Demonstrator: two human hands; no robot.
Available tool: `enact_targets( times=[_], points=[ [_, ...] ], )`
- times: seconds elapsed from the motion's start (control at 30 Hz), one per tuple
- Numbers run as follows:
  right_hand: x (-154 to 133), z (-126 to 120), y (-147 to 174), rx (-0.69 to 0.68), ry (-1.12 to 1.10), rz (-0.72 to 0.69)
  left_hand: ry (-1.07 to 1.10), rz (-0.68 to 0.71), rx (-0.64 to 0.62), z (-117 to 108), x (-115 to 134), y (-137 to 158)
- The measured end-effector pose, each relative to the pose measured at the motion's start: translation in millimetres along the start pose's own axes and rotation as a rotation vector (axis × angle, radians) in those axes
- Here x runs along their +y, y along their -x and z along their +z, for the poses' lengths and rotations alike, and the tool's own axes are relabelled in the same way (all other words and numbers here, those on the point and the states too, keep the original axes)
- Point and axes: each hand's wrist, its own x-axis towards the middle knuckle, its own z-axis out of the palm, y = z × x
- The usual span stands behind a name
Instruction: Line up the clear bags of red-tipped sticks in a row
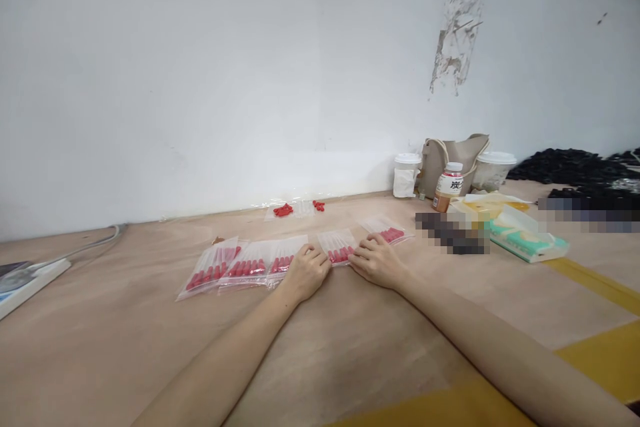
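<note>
A small clear zip bag (338, 241) with a row of red capsule-shaped pieces lies flat on the table between my two hands. My left hand (309, 271) is closed at its left lower corner, fingers curled, and partly covers the neighbouring bag (281, 255). At the right lower corner my right hand (376, 261) is closed too, its fingertips on the bag's edge. Farther left are more filled bags, one in the middle (246, 260) and one overlapping another at the end (207, 268). Beyond my right hand rests another filled bag (391, 234).
Loose red pieces (283, 211) lie on plastic near the wall. Back right stand a lidded cup (406, 177), a bottle (449, 188), a grey-beige bag (431, 170) and another cup (493, 172). A green tissue pack (530, 237) and black material (565, 167) lie farther right.
</note>
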Motion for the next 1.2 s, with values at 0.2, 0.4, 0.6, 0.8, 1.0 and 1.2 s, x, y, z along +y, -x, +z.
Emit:
enact_targets(
  times=[0.2,0.4,0.6,0.8,1.0,1.2],
  points=[
    [-16,18,-20,0.007,0.015,-0.136,0.017,-0.019,0.011,3,0,2],
    [-17,17,-29,0.062,0.054,-0.239,-0.001,-0.024,0.020,2,-1,4],
    [-18,14,-30,0.117,0.102,-0.288,-0.005,-0.031,0.062,-4,1,2],
    [-4,3,-12,0.044,0.193,-0.258,0.006,-0.028,0.067,-6,1,2],
    [15,-7,11,-0.052,0.214,-0.158,0.009,-0.034,0.056,-5,2,2],
    [17,-4,17,-0.059,0.177,-0.081,0.020,-0.035,0.052,-6,4,3]
  ],
)
